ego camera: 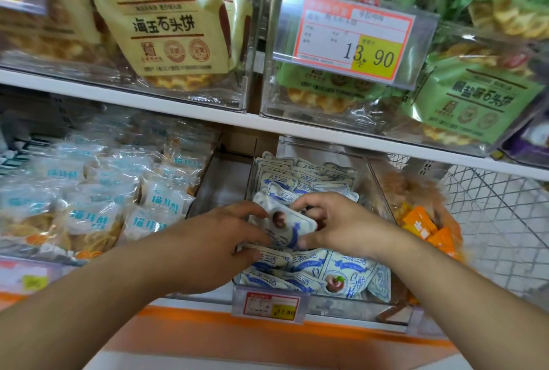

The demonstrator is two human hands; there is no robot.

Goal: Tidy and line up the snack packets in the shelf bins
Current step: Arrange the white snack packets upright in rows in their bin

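White-blue snack packet (286,225) gripped between left hand (208,246) and right hand (341,225) — above clear bin (383,191), packets below

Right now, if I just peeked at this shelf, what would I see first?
First, two bare hands, the left hand and right hand, meeting over the clear plastic bin in the middle of the lower shelf, both gripping one small white-and-blue snack packet. Next, the big orange-and-yellow price tag reading 13.90 on the upper bin, beside the large beige waffle-biscuit bag on its left.

Upper price tag (353,40) reads 13.90; lower price tag (271,306), 17.80
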